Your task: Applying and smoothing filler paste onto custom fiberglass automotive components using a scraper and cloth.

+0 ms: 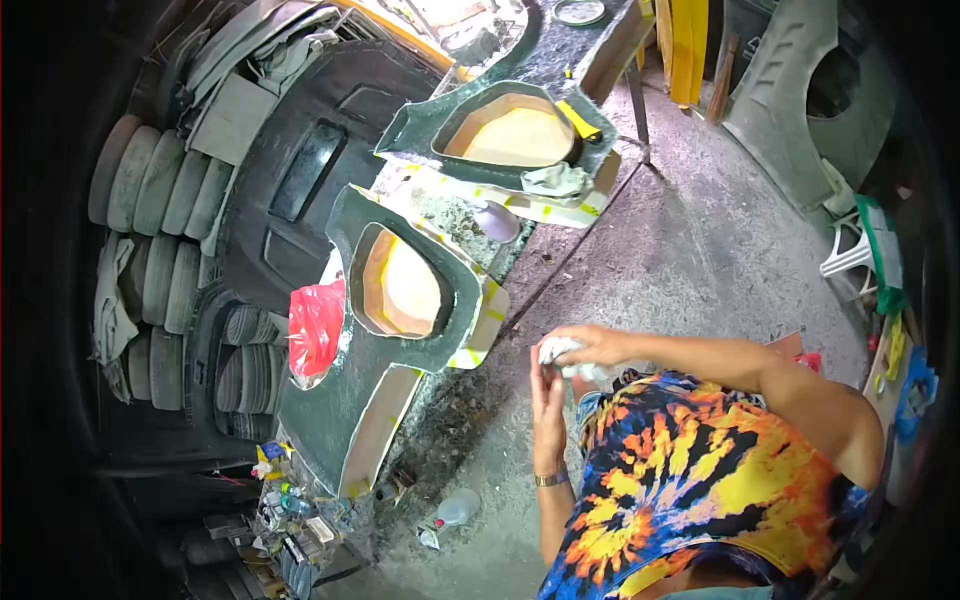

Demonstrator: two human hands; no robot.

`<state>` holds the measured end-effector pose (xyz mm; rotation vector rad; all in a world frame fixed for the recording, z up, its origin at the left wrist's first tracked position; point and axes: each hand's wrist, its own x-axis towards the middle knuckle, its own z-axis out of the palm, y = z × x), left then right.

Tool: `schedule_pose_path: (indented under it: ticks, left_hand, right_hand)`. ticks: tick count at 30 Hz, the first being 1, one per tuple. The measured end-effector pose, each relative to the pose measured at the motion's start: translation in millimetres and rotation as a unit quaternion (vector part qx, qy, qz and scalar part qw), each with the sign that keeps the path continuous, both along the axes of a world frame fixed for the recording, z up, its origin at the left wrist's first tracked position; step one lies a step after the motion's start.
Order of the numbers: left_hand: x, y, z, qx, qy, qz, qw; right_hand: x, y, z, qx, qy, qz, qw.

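My right hand (pixel 592 345) is closed round a crumpled white cloth (pixel 562 348), held in front of my body. Just below it, my left hand (pixel 548 415) has its fingers stretched out, and their tips reach the cloth. A metal-banded watch sits on the left wrist. Nearest to the hands is a dark green moulded panel (pixel 318 425) with an oval opening and pale edges marked with yellow tape. Beyond it stands a similar panel (pixel 615 150), bearing a yellow-and-black hand tool (pixel 578 120) and a crumpled grey-white rag (pixel 556 181).
A red plastic bag (pixel 316 335) hangs over the near panel's left edge. Between the panels stands a pale purple container (pixel 497 222). A translucent bottle (pixel 458 507) is on the concrete floor (pixel 690 260). Stacked tires (pixel 160 270) fill the left; a grey car fender (pixel 800 100) leans far right.
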<state>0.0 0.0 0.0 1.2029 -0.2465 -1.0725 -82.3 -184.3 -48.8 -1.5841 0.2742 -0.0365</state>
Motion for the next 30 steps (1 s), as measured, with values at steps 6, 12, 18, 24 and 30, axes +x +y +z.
schedule_pose_path:
  ticks: [6, 12, 18, 24, 30]
  left_hand:
    - [109.0, -6.7, 17.6, 0.072, -0.240, -0.110, 0.962]
    - [224.1, -10.1, 22.8, 0.197, -0.336, -0.074, 0.918]
    - [342.2, -35.8, -56.1, 0.307, -0.561, -0.180, 0.747]
    - [388.0, -48.3, -141.0, 0.586, -0.440, -0.412, 0.541]
    - [333.5, -28.1, -137.6, 0.590, -0.419, -0.443, 0.529]
  right_hand:
    - [-11.2, -60.2, -48.7, 0.110, 0.229, -0.080, 0.964]
    - [-115.1, -54.5, -119.1, -0.084, 0.374, -0.162, 0.909]
    - [-181.5, -20.0, -123.0, -0.018, 0.579, -0.207, 0.788]
    - [-187.4, -1.5, -134.1, 0.089, 0.533, -0.201, 0.817]
    - [-154.6, -25.4, -145.7, 0.245, 0.509, -0.256, 0.784]
